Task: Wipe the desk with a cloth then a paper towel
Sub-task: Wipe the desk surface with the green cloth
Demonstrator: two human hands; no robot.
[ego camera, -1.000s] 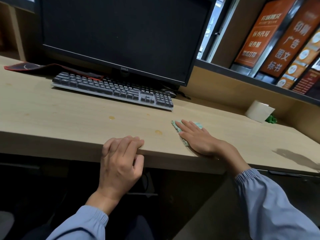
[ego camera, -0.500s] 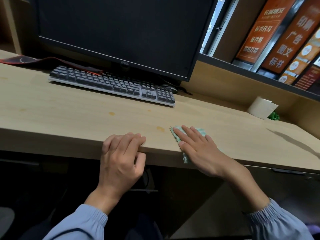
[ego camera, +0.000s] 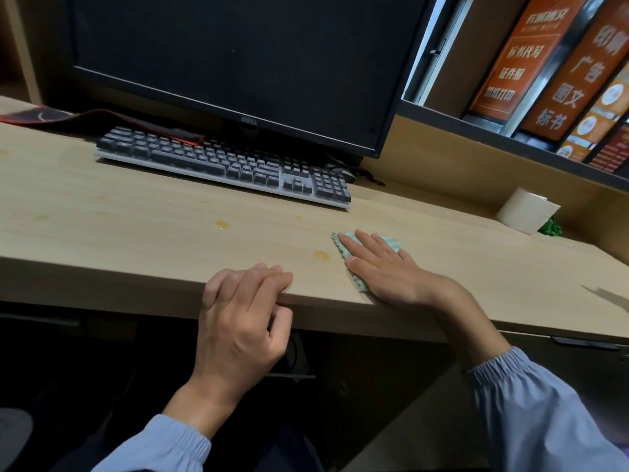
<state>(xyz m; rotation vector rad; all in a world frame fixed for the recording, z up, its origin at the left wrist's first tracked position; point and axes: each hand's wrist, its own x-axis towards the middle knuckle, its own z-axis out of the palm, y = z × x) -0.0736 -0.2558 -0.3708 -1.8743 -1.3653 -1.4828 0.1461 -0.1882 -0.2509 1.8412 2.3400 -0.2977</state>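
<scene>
The light wooden desk (ego camera: 143,226) carries a few small amber spots, one (ego camera: 321,255) just left of the cloth and another (ego camera: 223,224) farther left. A pale green cloth (ego camera: 342,245) lies near the front edge. My right hand (ego camera: 384,267) lies flat on it, fingers spread, pressing it to the desk. My left hand (ego camera: 245,315) curls over the desk's front edge and grips it. A white roll of paper towel (ego camera: 526,211) stands at the back right.
A grey keyboard (ego camera: 224,165) lies under a dark monitor (ego camera: 238,63) at the back. A red-edged mouse mat (ego camera: 44,115) is at the far left. A small green item (ego camera: 549,228) sits beside the roll. Orange signs (ego camera: 531,52) stand behind the raised ledge.
My right hand with the cloth slid toward the front edge and a little left, then came back slightly onto the desk. My left hand has kept its grip on the edge.
</scene>
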